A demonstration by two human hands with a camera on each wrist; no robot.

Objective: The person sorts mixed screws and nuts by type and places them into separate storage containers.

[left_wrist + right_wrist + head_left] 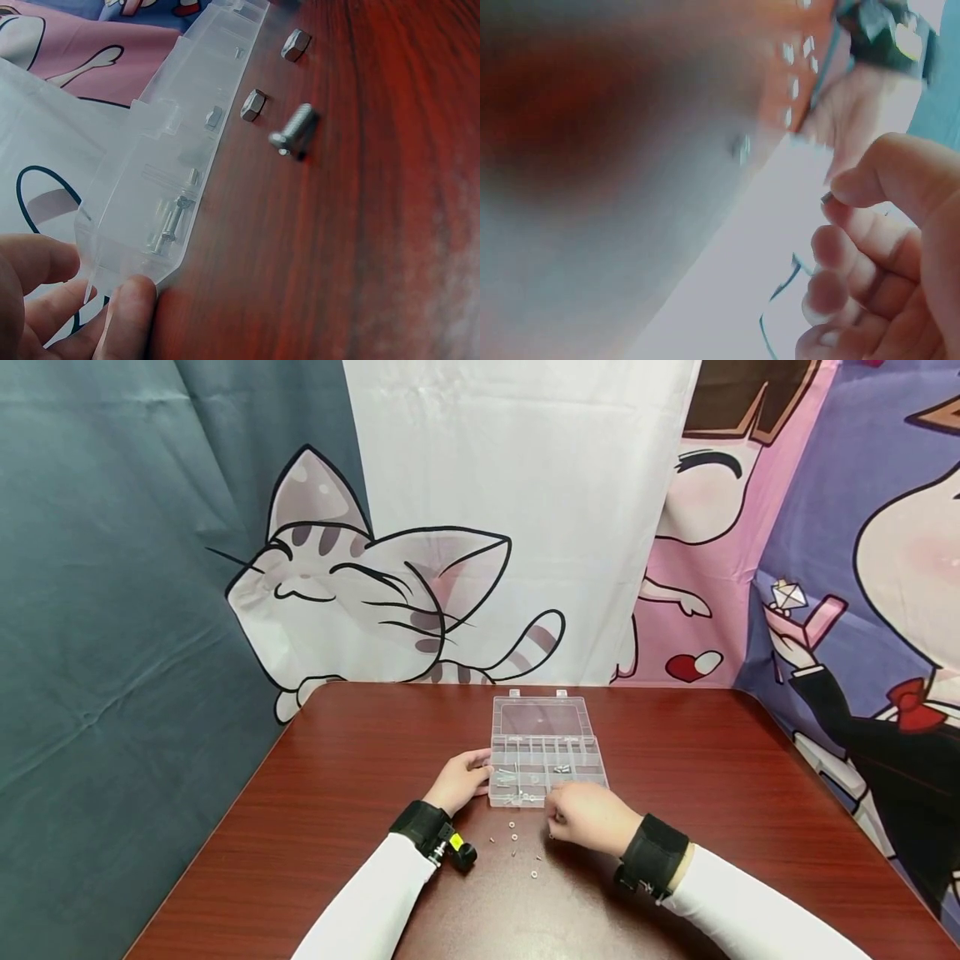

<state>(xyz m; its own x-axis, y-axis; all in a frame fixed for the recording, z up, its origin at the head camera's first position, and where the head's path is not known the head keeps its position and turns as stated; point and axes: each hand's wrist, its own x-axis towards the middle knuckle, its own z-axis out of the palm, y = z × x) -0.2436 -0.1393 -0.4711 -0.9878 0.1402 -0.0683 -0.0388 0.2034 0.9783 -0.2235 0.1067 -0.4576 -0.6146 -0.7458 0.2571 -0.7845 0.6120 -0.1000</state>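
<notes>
A clear plastic compartment box lies on the table, its lid folded back. My left hand grips the box's near left corner, thumb and fingers around it in the left wrist view. Long bolts show through the box wall there. Just in front of the box, my right hand pinches a small metal bolt between thumb and index finger, only its end showing. Close to the box lie two hex nuts and a short bolt.
Several loose nuts and bolts, among them a nut, are scattered on the reddish-brown table between my forearms. More metal hardware sits in a middle compartment. A cartoon-printed curtain hangs behind the table.
</notes>
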